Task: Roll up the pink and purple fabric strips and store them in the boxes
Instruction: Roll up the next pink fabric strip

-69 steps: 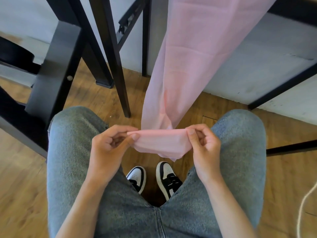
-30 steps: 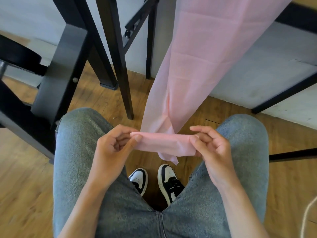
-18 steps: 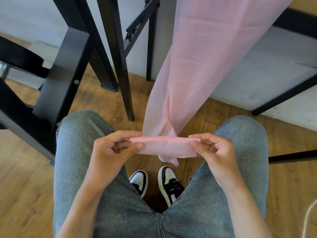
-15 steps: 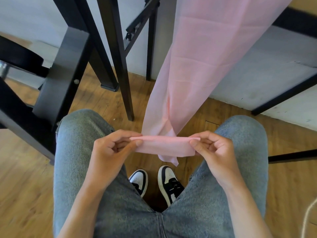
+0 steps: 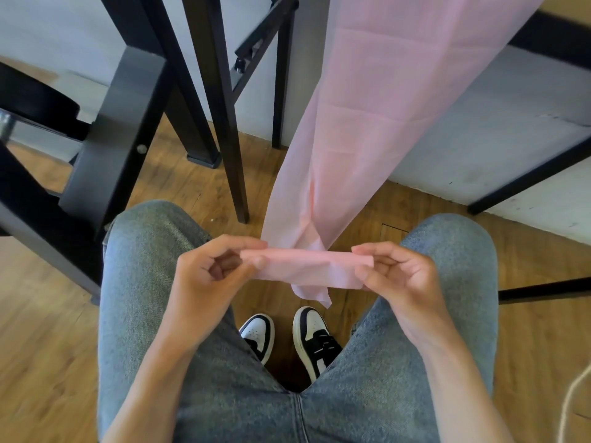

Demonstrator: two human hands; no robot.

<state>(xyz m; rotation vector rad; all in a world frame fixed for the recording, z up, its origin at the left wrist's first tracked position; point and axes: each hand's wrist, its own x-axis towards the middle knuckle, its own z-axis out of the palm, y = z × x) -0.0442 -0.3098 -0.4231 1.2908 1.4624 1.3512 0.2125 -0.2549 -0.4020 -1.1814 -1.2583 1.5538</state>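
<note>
Head view, floor: wooden floor [image 5: 48, 330] spreads under everything, planks running off every edge.
Wall: pale wall [image 5: 479, 148] at the back, scuffed low down near the boards.
Furniture: black frame legs [image 5: 224, 123] stand left of centre, feet on the wood; tops cut off by the upper edge, so what they carry can't be told. More black bars [image 5: 527, 174] cross on the right, only partly in view.
Jeans: blue jeans [image 5: 153, 282] on a seated person, knees apart, filling the lower half.
Fabric: pink fabric strip [image 5: 383, 107] drops from the top edge, upper end out of sight, narrowing as it falls between the knees. Its lower end is turned into a flat, short roll held crosswise, a loose corner dangling beneath.
Left hand: left hand [image 5: 204, 282] pinches the roll's left end, thumb and forefinger closed on it, other fingers curled in.
Right hand: right hand [image 5: 399, 276] pinches the right end the same way, fingertips on top, thumb below.
Shoes: black-and-white sneakers [image 5: 310, 337] down between the legs, heels hidden by the jeans.
Cord: pale cord [image 5: 575, 401] at the lower right, mostly cut off.
Writing: none readable anywhere; no logo legible on the shoes.
</note>
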